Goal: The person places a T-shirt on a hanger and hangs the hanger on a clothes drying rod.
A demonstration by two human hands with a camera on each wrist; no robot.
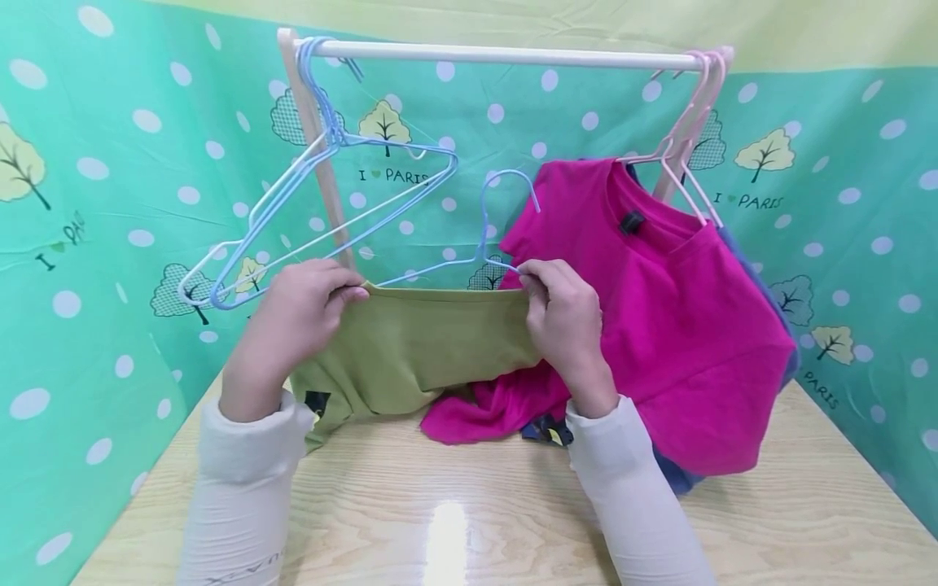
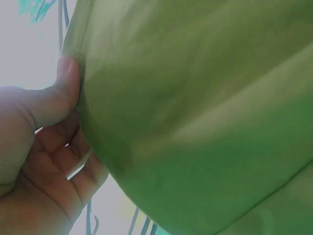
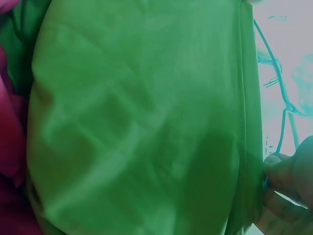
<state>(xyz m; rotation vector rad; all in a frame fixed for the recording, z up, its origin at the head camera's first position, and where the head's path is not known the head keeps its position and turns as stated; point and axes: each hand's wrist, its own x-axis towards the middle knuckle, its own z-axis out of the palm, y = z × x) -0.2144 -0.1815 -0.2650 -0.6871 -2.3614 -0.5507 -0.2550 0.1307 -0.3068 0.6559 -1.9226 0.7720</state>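
Observation:
An olive-green garment (image 1: 440, 325) is stretched between my two hands, its stitched top edge nearly level. My left hand (image 1: 304, 305) pinches the left end of that edge; in the left wrist view the thumb of this hand (image 2: 44, 127) lies against the green cloth (image 2: 171, 98). At the other end, my right hand (image 1: 564, 313) pinches the edge together with one arm of a light-blue wire hanger (image 1: 484, 244). Most of the hanger's lower part is hidden by the cloth, and its hook stands free above. In the right wrist view the right hand (image 3: 288, 176) grips at the cloth's border.
A rack with a white rod (image 1: 498, 54) stands behind. Several blue and white hangers (image 1: 330, 138) hang at its left. A magenta shirt (image 1: 659, 317) hangs on a pink hanger (image 1: 677, 134) at right, a blue garment behind it. Below is a wooden table (image 1: 381, 513).

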